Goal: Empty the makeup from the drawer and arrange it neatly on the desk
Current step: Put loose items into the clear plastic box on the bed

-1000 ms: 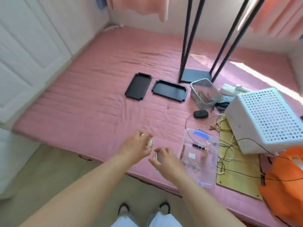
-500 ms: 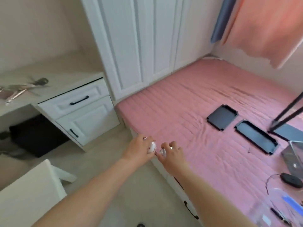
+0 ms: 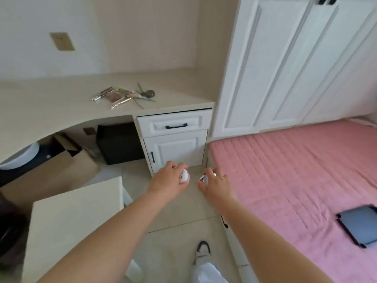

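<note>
I see both arms stretched out in front of me over the floor, hands held side by side in mid-air. My left hand (image 3: 170, 179) has its fingers curled round a small white rounded container (image 3: 184, 176), which pokes out on the right side of the fist, toward the other hand. My right hand (image 3: 216, 183) pinches a smaller item with a shiny round end (image 3: 203, 179) between thumb and fingers; it sticks out on the left side of that hand, so the two pieces face each other with a gap between them. I cannot tell exactly what either one is.

Farther off, beyond the hands, stands the white drawer (image 3: 174, 125) with its black handle, pushed in under the desk (image 3: 51, 107). On the desktop, far and to the left of my hands, lies a loose cluster of makeup sticks and tools (image 3: 124, 96), well apart from what I am holding. The pink bed (image 3: 295, 170) runs along my right, with a dark tray (image 3: 360, 225) on it near the right edge.
</note>
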